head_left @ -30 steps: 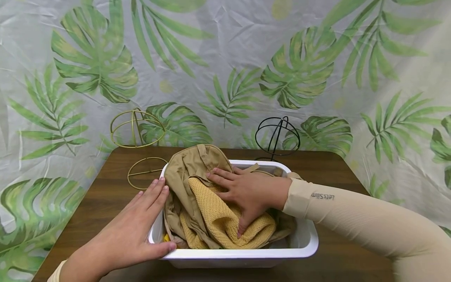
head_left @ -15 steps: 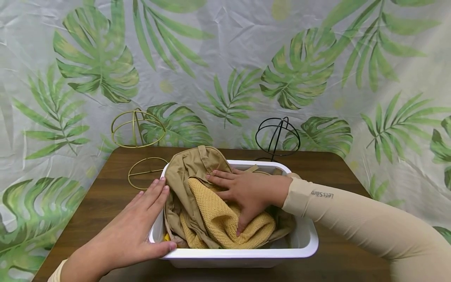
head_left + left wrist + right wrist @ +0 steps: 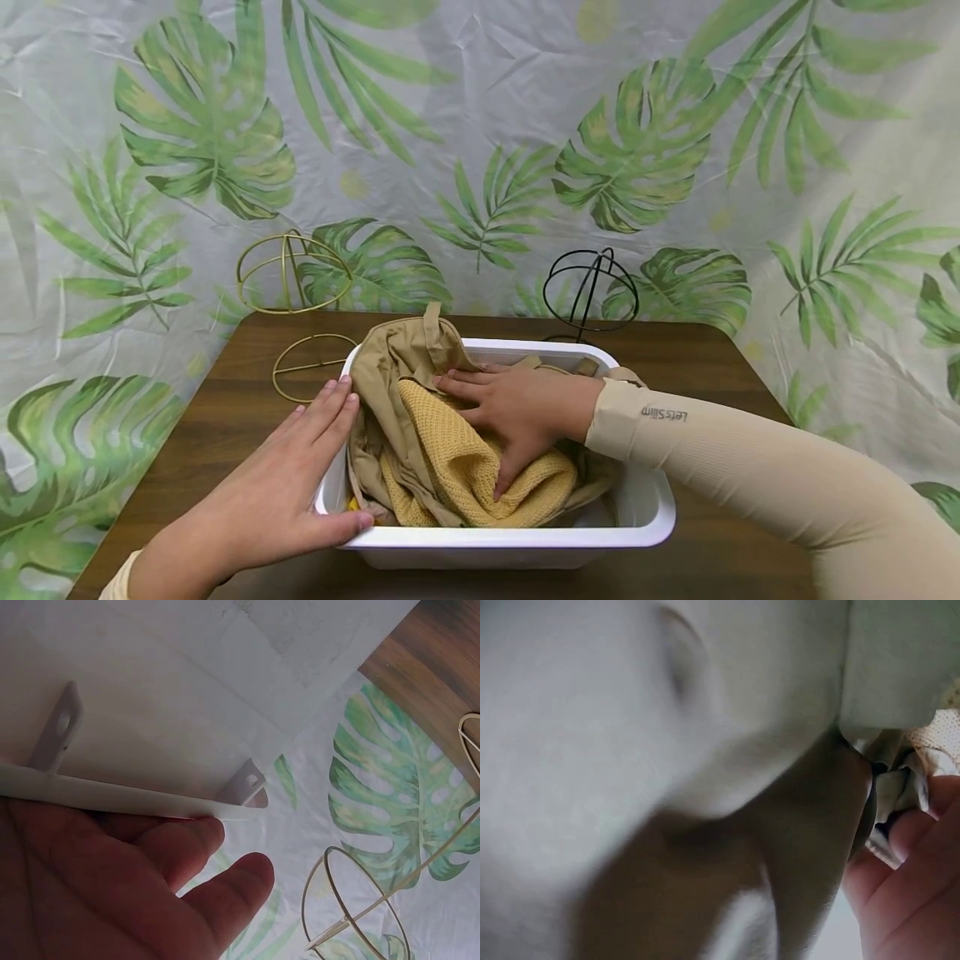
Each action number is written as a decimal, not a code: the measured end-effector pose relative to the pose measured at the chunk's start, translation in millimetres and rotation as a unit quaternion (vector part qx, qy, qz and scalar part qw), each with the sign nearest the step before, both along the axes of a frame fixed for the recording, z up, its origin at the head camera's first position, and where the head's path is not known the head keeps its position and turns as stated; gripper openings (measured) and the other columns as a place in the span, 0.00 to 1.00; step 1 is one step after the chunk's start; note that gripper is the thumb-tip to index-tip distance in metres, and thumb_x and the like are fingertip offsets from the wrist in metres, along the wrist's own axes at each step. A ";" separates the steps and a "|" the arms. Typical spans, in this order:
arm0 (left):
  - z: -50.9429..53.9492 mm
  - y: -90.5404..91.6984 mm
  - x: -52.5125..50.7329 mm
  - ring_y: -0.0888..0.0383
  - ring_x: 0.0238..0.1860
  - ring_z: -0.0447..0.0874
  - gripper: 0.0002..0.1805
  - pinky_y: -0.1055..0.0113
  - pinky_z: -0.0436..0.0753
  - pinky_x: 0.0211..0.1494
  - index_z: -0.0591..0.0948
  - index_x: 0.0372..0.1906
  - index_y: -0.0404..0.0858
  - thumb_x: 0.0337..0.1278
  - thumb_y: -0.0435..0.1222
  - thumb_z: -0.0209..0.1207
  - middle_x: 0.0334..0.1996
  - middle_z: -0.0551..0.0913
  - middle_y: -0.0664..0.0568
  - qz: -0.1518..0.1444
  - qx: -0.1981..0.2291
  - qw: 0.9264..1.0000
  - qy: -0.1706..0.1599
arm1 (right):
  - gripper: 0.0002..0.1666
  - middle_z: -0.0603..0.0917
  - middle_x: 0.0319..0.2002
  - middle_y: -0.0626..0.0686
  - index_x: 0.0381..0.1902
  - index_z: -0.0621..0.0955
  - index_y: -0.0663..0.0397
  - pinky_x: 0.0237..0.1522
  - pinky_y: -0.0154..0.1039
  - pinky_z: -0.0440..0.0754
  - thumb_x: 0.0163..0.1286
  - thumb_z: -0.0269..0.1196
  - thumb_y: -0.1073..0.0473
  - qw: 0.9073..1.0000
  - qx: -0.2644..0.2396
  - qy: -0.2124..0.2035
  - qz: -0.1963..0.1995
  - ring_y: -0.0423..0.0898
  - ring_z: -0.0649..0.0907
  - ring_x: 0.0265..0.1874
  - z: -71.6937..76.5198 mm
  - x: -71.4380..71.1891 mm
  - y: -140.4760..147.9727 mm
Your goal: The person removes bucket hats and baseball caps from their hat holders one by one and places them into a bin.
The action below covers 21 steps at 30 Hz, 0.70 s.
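A white plastic tub stands on the table, filled with a tan cloth garment and a mustard-yellow knit. My right hand presses on them from above, its fingers spread over the tan cloth and its thumb on the knit. At the tub's left side, my left hand rests along the rim, fingers straight and thumb on the near left corner. The left wrist view shows fingers against the rim's outer side. Blurred pale cloth and part of my right hand appear in the right wrist view.
A gold wire stand is at the back left and a black wire stand at the back right, both behind the tub. The wooden table backs onto a hanging leaf-print sheet.
My right hand has shifted slightly left on the clothes. The tan garment's top has sunk and folded, and its strap now stands up. The left hand stays on the rim.
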<state>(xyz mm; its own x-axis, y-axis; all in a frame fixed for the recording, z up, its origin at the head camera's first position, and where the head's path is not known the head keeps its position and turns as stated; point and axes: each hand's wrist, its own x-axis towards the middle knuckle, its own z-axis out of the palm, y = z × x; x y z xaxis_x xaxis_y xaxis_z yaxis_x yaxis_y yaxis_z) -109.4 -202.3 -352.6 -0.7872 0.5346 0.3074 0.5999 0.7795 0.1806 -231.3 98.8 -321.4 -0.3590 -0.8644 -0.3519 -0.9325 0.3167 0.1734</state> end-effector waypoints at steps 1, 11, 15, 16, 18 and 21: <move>0.2 0.1 -0.4 0.44 0.77 0.47 0.60 0.43 0.61 0.70 0.56 0.76 0.28 0.53 0.68 0.59 0.78 0.49 0.38 -0.001 0.000 1.000 0.001 | 0.69 0.41 0.80 0.53 0.80 0.53 0.36 0.73 0.50 0.54 0.47 0.58 0.13 1.000 0.000 0.000 0.000 0.52 0.50 0.77 -1.6 -0.8 -0.2; 1.8 1.0 -0.4 0.44 0.77 0.48 0.59 0.47 0.59 0.72 0.57 0.75 0.27 0.53 0.67 0.60 0.78 0.49 0.38 -0.005 0.004 1.000 0.005 | 0.66 0.39 0.80 0.54 0.79 0.53 0.30 0.71 0.49 0.58 0.47 0.57 0.13 1.000 0.029 0.002 0.006 0.49 0.64 0.72 -16.5 -1.3 -4.5; 2.2 1.7 -0.6 0.45 0.77 0.47 0.59 0.46 0.61 0.71 0.57 0.75 0.27 0.52 0.67 0.60 0.78 0.49 0.39 -0.004 0.002 1.000 0.001 | 0.67 0.39 0.80 0.53 0.79 0.54 0.33 0.72 0.49 0.57 0.46 0.54 0.11 0.998 0.054 0.020 0.002 0.47 0.63 0.72 -22.5 -0.2 -6.9; 2.2 1.8 -0.8 0.45 0.77 0.47 0.59 0.45 0.61 0.71 0.57 0.75 0.27 0.52 0.67 0.60 0.78 0.49 0.39 -0.004 0.002 1.000 0.001 | 0.67 0.39 0.80 0.53 0.79 0.54 0.33 0.72 0.49 0.57 0.46 0.54 0.10 0.998 0.060 0.025 0.001 0.46 0.63 0.72 -23.5 -0.2 -7.5; 1.9 1.6 -0.9 0.45 0.77 0.47 0.59 0.45 0.61 0.71 0.57 0.75 0.27 0.52 0.67 0.60 0.78 0.49 0.39 -0.003 0.003 1.000 0.001 | 0.68 0.39 0.80 0.52 0.79 0.53 0.33 0.72 0.48 0.57 0.46 0.54 0.10 0.997 0.065 0.029 0.000 0.45 0.62 0.72 -24.6 -0.1 -8.8; 0.8 1.0 -0.4 0.45 0.77 0.47 0.59 0.45 0.61 0.71 0.58 0.75 0.27 0.52 0.67 0.61 0.78 0.49 0.39 -0.003 0.005 1.000 0.002 | 0.67 0.39 0.80 0.52 0.79 0.52 0.32 0.72 0.50 0.56 0.47 0.56 0.12 0.998 0.062 0.016 -0.007 0.46 0.62 0.73 -24.2 0.9 -9.8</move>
